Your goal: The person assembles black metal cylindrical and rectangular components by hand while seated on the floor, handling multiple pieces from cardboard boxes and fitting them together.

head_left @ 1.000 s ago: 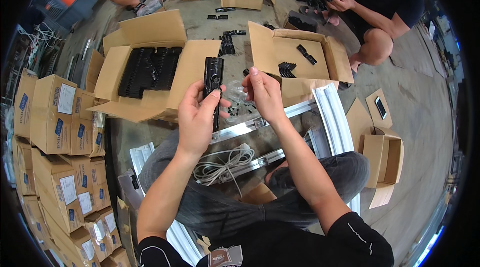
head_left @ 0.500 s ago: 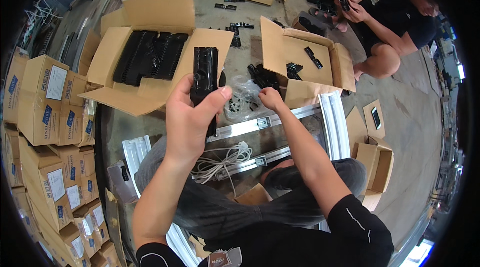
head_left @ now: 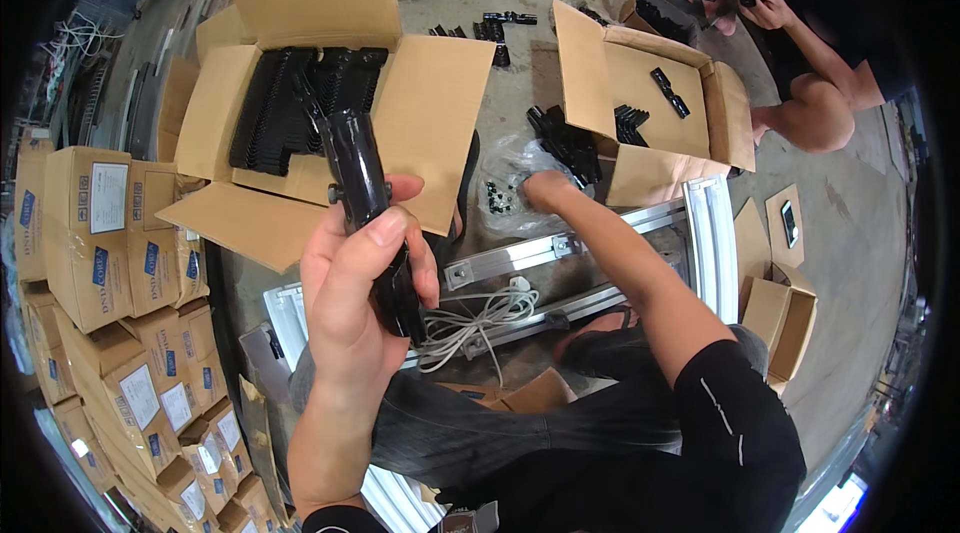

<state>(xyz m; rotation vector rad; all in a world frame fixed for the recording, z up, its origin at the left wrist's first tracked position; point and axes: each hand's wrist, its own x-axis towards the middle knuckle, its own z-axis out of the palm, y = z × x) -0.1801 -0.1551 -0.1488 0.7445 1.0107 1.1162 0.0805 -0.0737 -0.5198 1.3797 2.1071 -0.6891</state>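
Observation:
My left hand [head_left: 350, 268] is wrapped round a glossy black tube-shaped metal joint piece [head_left: 356, 168], held tilted before me, its upper end leaning left. A small bolt head sticks out of its side near my fingers. My right hand [head_left: 548, 191] is down at a clear plastic bag [head_left: 512, 218] on the floor, its fingertips hidden. Small dark fasteners [head_left: 497, 198] lie in the bag beside that hand. Right behind the bag is a pile of black metal pieces [head_left: 565, 145].
An open carton [head_left: 455, 133] packed with black brackets [head_left: 275, 113] stands left; another carton [head_left: 640, 173] with a few joint pieces stands right. Across my lap front lie aluminium rails [head_left: 560, 248] and a coiled white cable [head_left: 480, 318]. Stacked boxes [head_left: 85, 233] line the left. A co-worker [head_left: 820, 83] sits far right.
The joint piece in my left hand has tilted leftward and come lower, showing its bolt. My right hand has moved deeper over the plastic bag. The whole view has shifted slightly.

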